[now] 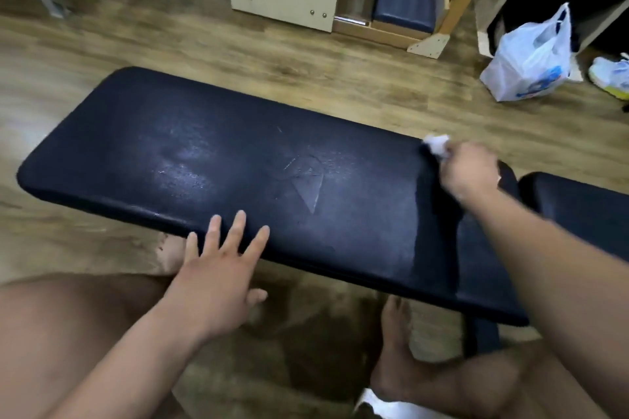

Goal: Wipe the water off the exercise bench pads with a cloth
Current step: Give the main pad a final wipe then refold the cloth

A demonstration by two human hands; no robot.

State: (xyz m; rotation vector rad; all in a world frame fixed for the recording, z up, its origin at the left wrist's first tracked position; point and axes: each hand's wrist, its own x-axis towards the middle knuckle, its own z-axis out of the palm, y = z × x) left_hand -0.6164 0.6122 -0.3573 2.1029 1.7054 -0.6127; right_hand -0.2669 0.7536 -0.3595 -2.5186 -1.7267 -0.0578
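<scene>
- Cloth [437, 144]: in the head view it is a small white wad, bunched up and pressed on the far right corner of the long pad [238, 133]. It is blurred, so its folds cannot be made out.
- The right hand [469, 173] is clenched round the cloth, and only a tuft shows past the knuckles.
- The left hand [218, 269] lies flat on the pad's near edge with its fingers spread and straight and the thumb below the rim. It holds nothing and seems to be steadying the pad.
- The long pad is dark and runs from upper left to lower right across the view, above the wooden floor [306, 54]. A second pad [578, 211] sits just beyond its right end, past a narrow gap.
- A pale wet sheen [183, 167] covers the left-centre of the long pad, and more glints around a triangular mark [311, 190] near the middle.
- All of this water lies to the left of the cloth, along the pad's long axis. The next strokes therefore likely have to travel leftward, and the cloth hand is the nearer one to the middle patch.
- The job looks far from done, and the second pad's wetness cannot be judged.
- A white plastic bag [531, 58] and a shoe [609, 73] sit on the floor at far right.
</scene>
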